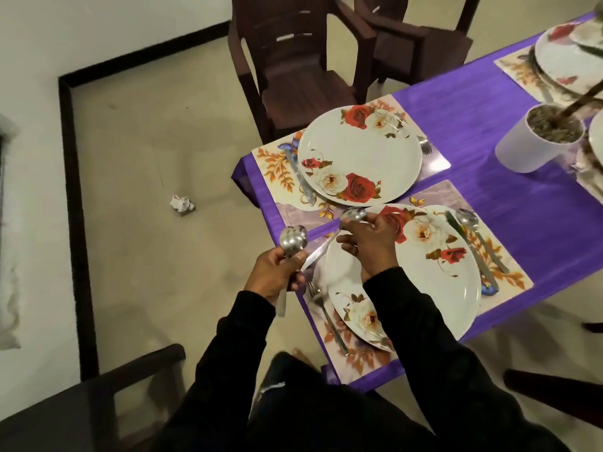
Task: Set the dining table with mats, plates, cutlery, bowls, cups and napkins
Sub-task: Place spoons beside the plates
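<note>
No readable text, label, brand, number or sign shows anywhere.

dim, soft blur, warped edges

Crumpled paper (182, 203) on the floor near brown chairs (293, 70).

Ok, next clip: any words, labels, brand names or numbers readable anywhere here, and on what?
None can be read. The plates and mats bear only flower and leaf patterns, the white cup is plain, and the crumpled paper on the floor is too small and blurred to tell.
</note>
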